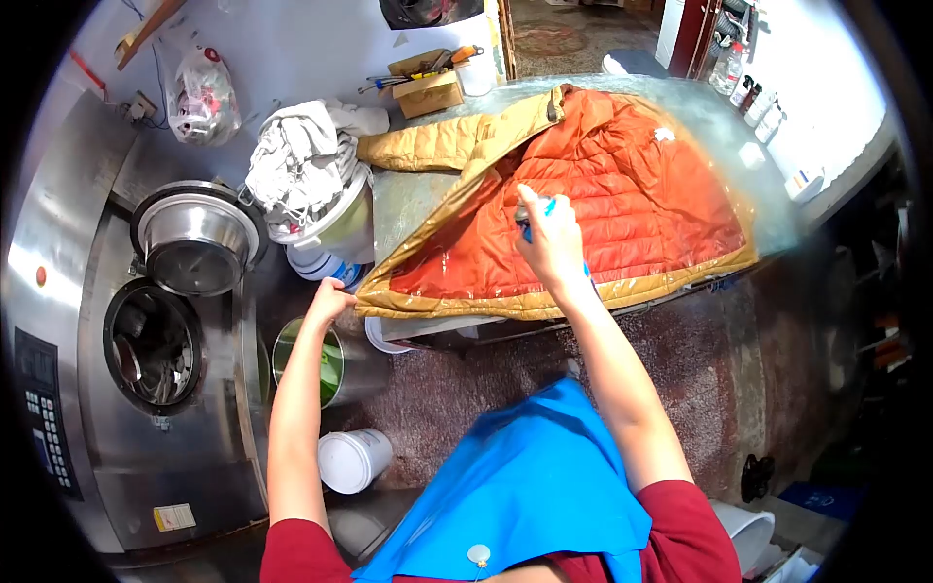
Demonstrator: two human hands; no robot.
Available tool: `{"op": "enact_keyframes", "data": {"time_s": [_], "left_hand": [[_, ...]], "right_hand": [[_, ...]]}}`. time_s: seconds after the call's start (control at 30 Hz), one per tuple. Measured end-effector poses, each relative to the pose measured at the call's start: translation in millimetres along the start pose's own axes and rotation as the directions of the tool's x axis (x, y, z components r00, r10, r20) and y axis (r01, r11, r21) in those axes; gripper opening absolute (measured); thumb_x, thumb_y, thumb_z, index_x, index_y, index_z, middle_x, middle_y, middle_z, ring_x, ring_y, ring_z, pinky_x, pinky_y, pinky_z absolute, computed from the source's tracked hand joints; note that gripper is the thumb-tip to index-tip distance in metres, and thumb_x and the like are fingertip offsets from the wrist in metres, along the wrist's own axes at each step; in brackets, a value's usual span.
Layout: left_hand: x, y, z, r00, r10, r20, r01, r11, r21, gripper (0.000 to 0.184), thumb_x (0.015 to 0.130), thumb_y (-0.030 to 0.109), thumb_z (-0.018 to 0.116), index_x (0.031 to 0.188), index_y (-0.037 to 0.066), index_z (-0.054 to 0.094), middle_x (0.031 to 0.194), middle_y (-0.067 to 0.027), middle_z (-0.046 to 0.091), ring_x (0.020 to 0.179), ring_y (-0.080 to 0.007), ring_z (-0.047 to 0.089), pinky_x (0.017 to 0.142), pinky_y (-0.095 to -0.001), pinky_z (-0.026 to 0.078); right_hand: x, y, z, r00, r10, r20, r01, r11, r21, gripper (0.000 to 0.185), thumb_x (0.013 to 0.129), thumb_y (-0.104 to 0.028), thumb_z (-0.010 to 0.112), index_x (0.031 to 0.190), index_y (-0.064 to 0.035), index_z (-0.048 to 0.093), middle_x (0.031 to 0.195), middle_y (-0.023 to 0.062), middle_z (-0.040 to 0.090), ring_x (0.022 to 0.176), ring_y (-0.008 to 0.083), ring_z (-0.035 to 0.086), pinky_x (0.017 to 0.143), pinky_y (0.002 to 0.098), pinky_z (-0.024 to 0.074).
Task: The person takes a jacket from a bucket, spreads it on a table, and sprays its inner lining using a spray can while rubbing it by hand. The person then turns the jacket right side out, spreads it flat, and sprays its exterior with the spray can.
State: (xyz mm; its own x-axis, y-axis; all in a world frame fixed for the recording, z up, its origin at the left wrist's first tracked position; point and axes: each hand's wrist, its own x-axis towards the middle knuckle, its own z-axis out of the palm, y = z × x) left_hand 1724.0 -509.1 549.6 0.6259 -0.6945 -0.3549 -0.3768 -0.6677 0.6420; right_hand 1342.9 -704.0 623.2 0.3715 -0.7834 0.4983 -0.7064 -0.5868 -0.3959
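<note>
An open puffer jacket (671, 209), tan outside with an orange quilted lining, lies spread on a grey-green worktable (768, 219). One tan sleeve (418, 148) stretches to the left. My left hand (331, 299) is closed at the near left corner of the hem, pinching the jacket's edge. Above the lining, my right hand (550, 241) is wrapped round a small blue and white container (529, 231). My fingers cover most of it, so its exact kind is hidden. Pale streaks and specks show on the lining and along the hem.
White laundry (303, 160) fills a bucket left of the table. A steel washing machine (151, 345) with its round door (194, 243) open stands farther left. A metal bin (335, 364) and a white tub (353, 461) are on the floor. Several bottles (760, 105) line the right wall.
</note>
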Motion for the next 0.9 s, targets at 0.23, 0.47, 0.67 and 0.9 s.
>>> {"op": "enact_keyframes", "data": {"time_s": [0.23,0.47,0.67,0.9], "left_hand": [[33,176,104,0.702,0.708,-0.075,-0.581,0.630,0.515,0.043,0.076,0.027,0.072,0.110,0.005,0.057,0.108,-0.0160,0.061,0.109,-0.0327,0.053,0.090,-0.0435,0.043],[124,337,211,0.516,0.842,0.155,-0.548,0.185,0.816,0.035,0.070,0.028,0.075,0.098,0.009,0.065,0.101,-0.0092,0.063,0.099,-0.0258,0.054,0.079,-0.0414,0.042],[235,327,136,0.953,0.286,0.102,-0.276,0.955,-0.104,0.017,0.075,0.020,0.075,0.082,0.005,0.072,0.074,-0.0031,0.067,0.065,-0.0139,0.058,0.060,-0.0306,0.047],[276,199,71,0.855,0.256,-0.451,-0.043,0.901,0.431,0.029,0.086,0.024,0.060,0.112,0.013,0.064,0.107,-0.0134,0.068,0.103,-0.0316,0.062,0.088,-0.0396,0.046]], "right_hand": [[-5,64,2,1.000,0.026,0.015,-0.027,0.998,0.050,0.053,0.079,-0.014,0.063,0.129,-0.0246,0.049,0.103,0.0207,0.049,0.090,0.0375,0.053,0.071,0.0467,0.0474],[12,116,0,0.993,-0.031,0.117,0.018,0.994,0.110,0.058,0.074,-0.009,0.065,0.128,-0.0232,0.050,0.106,0.0215,0.049,0.090,0.0370,0.052,0.071,0.0453,0.0464],[54,144,-2,0.983,-0.056,0.173,0.022,0.982,0.188,0.058,0.074,-0.008,0.066,0.128,-0.0227,0.051,0.105,0.0212,0.050,0.090,0.0369,0.052,0.071,0.0447,0.0458],[81,152,18,0.965,-0.156,0.210,0.096,0.958,0.271,0.057,0.075,-0.007,0.063,0.128,-0.0241,0.050,0.102,0.0195,0.050,0.087,0.0352,0.052,0.071,0.0434,0.0443]]}}
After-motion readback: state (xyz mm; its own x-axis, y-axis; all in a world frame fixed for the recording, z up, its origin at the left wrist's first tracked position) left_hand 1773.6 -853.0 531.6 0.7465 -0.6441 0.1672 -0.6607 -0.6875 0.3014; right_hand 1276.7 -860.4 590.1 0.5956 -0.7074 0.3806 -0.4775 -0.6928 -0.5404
